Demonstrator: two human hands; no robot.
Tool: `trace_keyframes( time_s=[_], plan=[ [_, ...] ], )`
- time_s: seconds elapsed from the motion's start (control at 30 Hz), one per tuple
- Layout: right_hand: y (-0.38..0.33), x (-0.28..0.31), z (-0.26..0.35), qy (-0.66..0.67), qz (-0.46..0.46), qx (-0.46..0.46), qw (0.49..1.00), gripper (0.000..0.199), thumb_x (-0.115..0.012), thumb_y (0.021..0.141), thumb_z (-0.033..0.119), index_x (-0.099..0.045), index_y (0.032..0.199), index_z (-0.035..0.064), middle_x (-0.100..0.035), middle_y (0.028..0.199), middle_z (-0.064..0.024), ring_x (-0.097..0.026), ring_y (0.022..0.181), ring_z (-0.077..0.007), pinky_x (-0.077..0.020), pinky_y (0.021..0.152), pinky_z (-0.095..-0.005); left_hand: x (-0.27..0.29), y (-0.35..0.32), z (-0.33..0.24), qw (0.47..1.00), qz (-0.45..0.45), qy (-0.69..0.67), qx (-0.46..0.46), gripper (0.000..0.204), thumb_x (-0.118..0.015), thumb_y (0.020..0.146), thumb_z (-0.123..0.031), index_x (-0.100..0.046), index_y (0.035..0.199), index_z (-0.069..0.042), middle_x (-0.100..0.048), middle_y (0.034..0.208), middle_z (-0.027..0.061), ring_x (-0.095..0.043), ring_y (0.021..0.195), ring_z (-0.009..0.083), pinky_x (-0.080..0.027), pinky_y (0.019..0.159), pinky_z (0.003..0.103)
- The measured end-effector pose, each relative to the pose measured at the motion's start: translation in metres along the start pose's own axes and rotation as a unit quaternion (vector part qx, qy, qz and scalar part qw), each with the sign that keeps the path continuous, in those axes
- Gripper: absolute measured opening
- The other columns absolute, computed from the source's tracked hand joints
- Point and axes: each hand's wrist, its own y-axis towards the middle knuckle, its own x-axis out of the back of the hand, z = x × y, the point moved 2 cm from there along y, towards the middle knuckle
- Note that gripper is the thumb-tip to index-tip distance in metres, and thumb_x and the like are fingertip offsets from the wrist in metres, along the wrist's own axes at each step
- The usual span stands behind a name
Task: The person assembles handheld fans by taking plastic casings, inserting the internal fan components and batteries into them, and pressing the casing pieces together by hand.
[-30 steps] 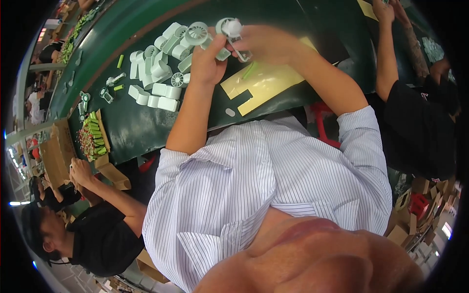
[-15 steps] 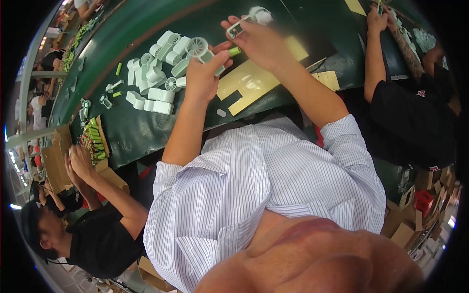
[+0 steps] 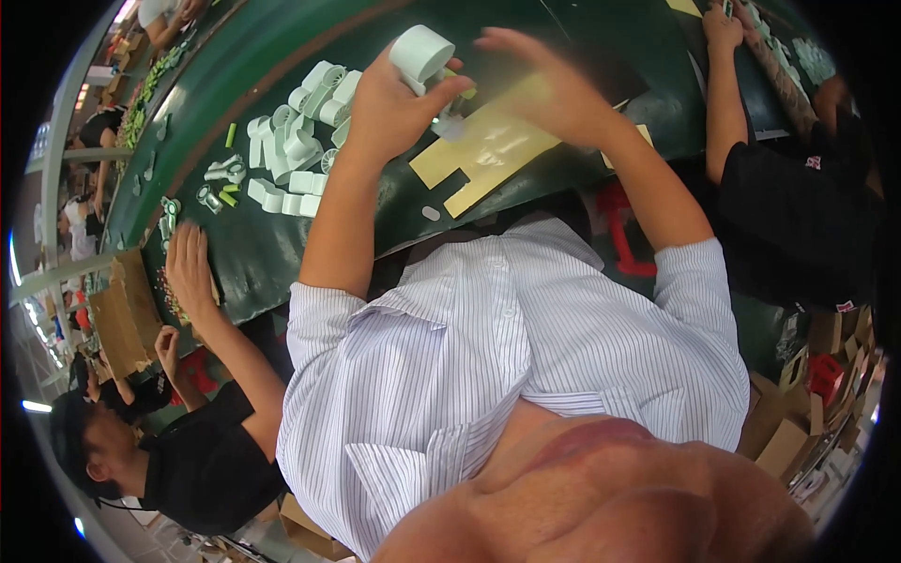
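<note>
A pale green fan housing, with a round head, is gripped in my left hand, thumb and fingers closed around it. By the thumb, part of a lime-green cylinder shows. A blurred whitish piece hangs just below those fingers; how it is attached is unclear. To the right, my right hand is smeared by motion, its fingers stretched out and apart, with nothing visible in them. Left of my left hand lies a pile of pale green fan housings.
A yellow sheet with a notch lies on the dark green table, beside a small pale oval piece. Lime-green cylinders and small fan parts lie farther left. Co-workers' arms reach in at left and right.
My left hand has moved up and turned the fan housing over. The frame-like part and whitish piece have left my right hand, which has opened. At left, the co-worker's hand has moved to the table.
</note>
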Motion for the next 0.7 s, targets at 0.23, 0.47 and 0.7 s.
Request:
trace_keyframes(
  time_s=[0.23,0.47,0.7],
  plan=[
    [0.026,-0.033,0.01,0.301,0.035,-0.134,0.944,0.036,-0.064,0.094,0.009,-0.055,0.128,-0.0002,-0.07,0.105,-0.0085,-0.068,0.093,-0.0137,-0.052,0.083,-0.0246,-0.004,0.012,0.027,0.96,-0.111,-0.25,0.049,0.035,-0.081,0.079,-0.014,-0.064,0.105,0.002,-0.07,0.089,0.0096,-0.068,0.08,0.0168,-0.054,0.072,0.029],
    [0.022,-0.034,0.018,-0.056,-0.182,0.098,0.977,0.019,-0.07,0.089,0.011,-0.069,0.106,0.0024,-0.073,0.092,-0.0089,-0.071,0.081,-0.0181,-0.0546,0.069,-0.0271,-0.026,0.014,0.062,0.85,-0.175,-0.478,0.136,0.034,-0.066,0.094,-0.033,-0.055,0.108,-0.003,-0.063,0.101,0.009,-0.064,0.09,0.0208,-0.052,0.078,0.037],
    [0.018,-0.039,0.012,-0.221,-0.074,0.126,0.964,0.019,-0.068,0.086,0.013,-0.065,0.104,0.0068,-0.069,0.085,-0.0086,-0.067,0.075,-0.0274,-0.0536,0.063,-0.0345,-0.047,0.012,0.063,0.814,-0.1,-0.544,0.179,0.031,-0.057,0.099,-0.031,-0.05,0.115,-0.006,-0.057,0.105,0.0072,-0.055,0.1,0.021,-0.045,0.089,0.039]
  ],
)
